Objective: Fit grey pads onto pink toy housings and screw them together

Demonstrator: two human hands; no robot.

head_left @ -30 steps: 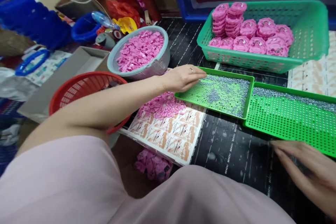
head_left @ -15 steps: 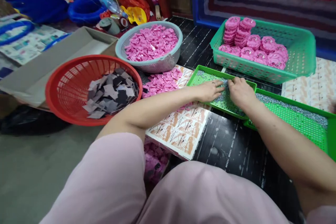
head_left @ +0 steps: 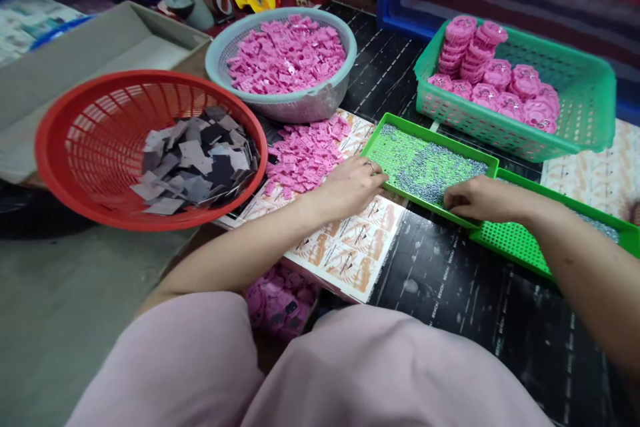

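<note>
My left hand [head_left: 353, 181], with a ring on one finger, is at the left front corner of a small green tray [head_left: 435, 135]. Its fingers are bent together over the rim. Many tiny silvery-grey pieces lie scattered across the perforated floor of that tray. My right hand [head_left: 483, 199] is curled closed at the front right corner, knuckles over the pieces and thumb by the rim. What its fingers hold, if anything, is hidden. Beneath my right forearm lies a second green tray [head_left: 515, 240], with similar pieces along its far side.
A red basket [head_left: 85, 177] of grey and black squares stands left. Behind it, a grey-blue basin [head_left: 295, 103] holds pink pieces; more form a loose pile [head_left: 307, 153] on printed board. A turquoise basket [head_left: 583, 113] of stacked pink rosettes is at back right.
My left hand has drawn back from inside the small tray to its left corner. My right hand has shifted toward the front right corner and curled up. The silvery pieces lie more spread out.
</note>
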